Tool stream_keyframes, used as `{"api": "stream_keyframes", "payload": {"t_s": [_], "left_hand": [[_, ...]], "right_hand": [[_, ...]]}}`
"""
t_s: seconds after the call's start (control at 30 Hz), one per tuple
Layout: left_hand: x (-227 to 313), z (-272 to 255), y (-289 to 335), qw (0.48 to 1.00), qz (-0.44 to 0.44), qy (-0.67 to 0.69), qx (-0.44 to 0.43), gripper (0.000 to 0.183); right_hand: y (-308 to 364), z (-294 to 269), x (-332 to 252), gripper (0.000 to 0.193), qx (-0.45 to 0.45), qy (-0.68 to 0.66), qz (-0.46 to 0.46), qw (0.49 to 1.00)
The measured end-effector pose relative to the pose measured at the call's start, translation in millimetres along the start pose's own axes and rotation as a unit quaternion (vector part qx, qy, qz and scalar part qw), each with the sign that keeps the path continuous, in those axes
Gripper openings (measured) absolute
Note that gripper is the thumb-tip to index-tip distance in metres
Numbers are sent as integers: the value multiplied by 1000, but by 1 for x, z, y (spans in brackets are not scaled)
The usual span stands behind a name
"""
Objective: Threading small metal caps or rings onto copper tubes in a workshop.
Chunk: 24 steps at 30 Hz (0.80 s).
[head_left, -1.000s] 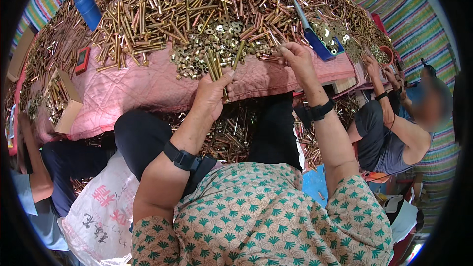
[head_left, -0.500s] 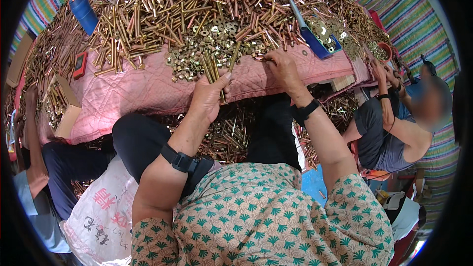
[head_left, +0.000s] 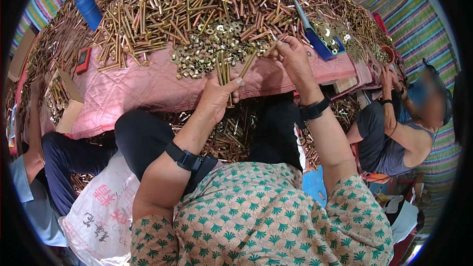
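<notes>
My left hand (head_left: pixel 218 97) is closed round several long brass-coloured bolts (head_left: pixel 223 71), which stand up out of the fist above the near edge of the pink cloth. One more bolt (head_left: pixel 249 62) leans to the right from the thumb of that hand. To the right, my right hand (head_left: pixel 297 61) pinches a slim brass-coloured bolt (head_left: pixel 274 48) between thumb and fingers, at the near edge of the heap. Small metal nuts (head_left: pixel 197 54) lie in a loose pile just beyond my left hand. Flat washers (head_left: pixel 217 28) are scattered behind them.
A large heap of bolts (head_left: pixel 157 10) covers the pink-clothed table (head_left: pixel 128 86). Around it are a blue cup (head_left: pixel 88 12), a red device (head_left: pixel 84 60), a cardboard box of bolts (head_left: pixel 69 111) and a blue tray of washers (head_left: pixel 322 48). Co-workers sit at left and right (head_left: pixel 409 133).
My right hand has risen from the cloth's edge and moved slightly right and away, with a bolt now visible in its fingers. The left hand keeps its bolts, shifted slightly right.
</notes>
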<state>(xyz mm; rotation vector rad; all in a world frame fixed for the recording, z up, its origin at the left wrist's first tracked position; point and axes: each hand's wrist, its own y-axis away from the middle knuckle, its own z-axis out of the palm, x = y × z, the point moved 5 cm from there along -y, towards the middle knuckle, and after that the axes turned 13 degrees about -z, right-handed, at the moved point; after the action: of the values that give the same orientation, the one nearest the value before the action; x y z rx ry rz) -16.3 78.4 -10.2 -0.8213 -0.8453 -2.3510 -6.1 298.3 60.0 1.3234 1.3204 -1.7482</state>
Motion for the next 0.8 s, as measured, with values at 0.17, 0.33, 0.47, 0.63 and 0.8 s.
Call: {"api": "stream_keyframes", "payload": {"t_s": [0.17, 0.33, 0.47, 0.63, 0.8], "left_hand": [[0, 4, 5, 999, -34, -34, 4, 22], [4, 4, 7, 997, -17, -67, 23, 21], [7, 3, 8, 993, -11, -109, 47, 19], [3, 7, 10, 991, 0, -131, 30, 19], [-2, 12, 7, 998, 9, -55, 6, 24]], "right_hand": [[3, 12, -6, 12, 8, -161, 37, 986], [7, 19, -12, 11, -26, -162, 53, 985], [11, 19, -15, 10, -61, -142, 66, 986], [16, 14, -15, 10, -104, -64, 95, 988], [30, 31, -14, 13, -144, -90, 102, 980]]}}
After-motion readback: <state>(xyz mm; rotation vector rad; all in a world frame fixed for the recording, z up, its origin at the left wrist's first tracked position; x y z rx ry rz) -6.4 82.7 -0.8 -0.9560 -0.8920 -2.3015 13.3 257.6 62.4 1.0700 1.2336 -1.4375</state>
